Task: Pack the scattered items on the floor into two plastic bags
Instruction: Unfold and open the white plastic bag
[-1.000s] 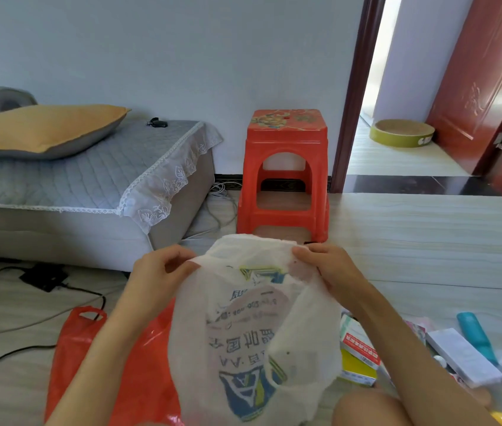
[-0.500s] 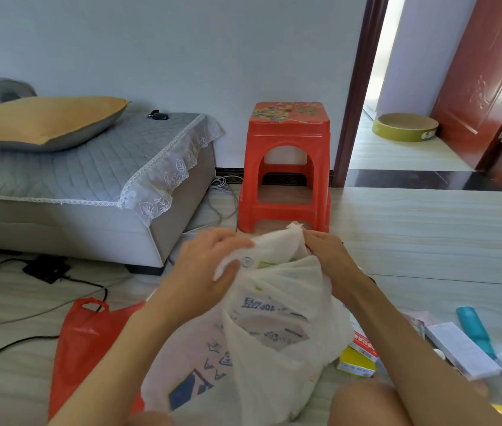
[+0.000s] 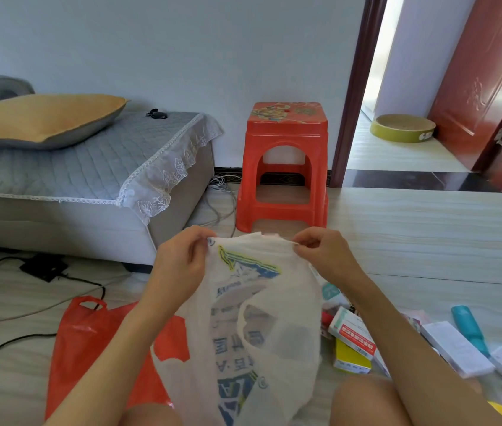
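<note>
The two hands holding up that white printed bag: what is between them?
In the head view, only the bunched top edge of the white printed plastic bag spans from the left hand to the right hand, both pinching it; behind stands the red plastic stool.

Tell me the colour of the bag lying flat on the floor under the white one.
Red-orange plastic bag, plain, seen in the head view, the only one.
</note>
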{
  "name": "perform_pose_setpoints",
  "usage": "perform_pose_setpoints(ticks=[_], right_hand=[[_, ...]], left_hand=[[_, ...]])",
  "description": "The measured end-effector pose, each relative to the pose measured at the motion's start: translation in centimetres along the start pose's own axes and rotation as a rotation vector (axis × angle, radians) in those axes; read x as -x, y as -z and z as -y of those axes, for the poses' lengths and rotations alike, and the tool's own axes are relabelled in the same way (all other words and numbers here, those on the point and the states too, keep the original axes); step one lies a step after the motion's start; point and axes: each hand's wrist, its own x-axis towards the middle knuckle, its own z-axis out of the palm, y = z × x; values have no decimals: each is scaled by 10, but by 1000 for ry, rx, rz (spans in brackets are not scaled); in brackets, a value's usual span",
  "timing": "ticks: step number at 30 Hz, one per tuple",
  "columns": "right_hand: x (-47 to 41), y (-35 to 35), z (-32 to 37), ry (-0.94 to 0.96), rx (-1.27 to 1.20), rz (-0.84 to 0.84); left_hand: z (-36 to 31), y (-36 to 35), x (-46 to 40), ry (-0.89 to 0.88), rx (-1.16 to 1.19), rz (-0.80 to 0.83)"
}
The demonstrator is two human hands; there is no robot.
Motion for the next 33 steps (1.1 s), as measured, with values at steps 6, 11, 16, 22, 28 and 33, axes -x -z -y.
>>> perform_pose_setpoints(ticks=[6, 11, 16, 22, 28, 33], right_hand=[[-7, -6, -11, -59, 271, -206], [-11, -15, -20, -236, 471, -204], [-4, -6, -5, -170, 126, -140], [14, 3, 13, -352, -475, 265], [5, -2, 5, -278, -340, -50], [4, -4, 15, -261, -423, -50]], left_hand=[[-8, 2, 1, 118, 87, -61], [-9, 4, 1, 156, 75, -122], [3, 19, 0, 291, -28, -305], [41, 18, 6, 475, -205, -175], [57, 17, 7, 568, -144, -89], [41, 7, 5, 285, -196, -99]])
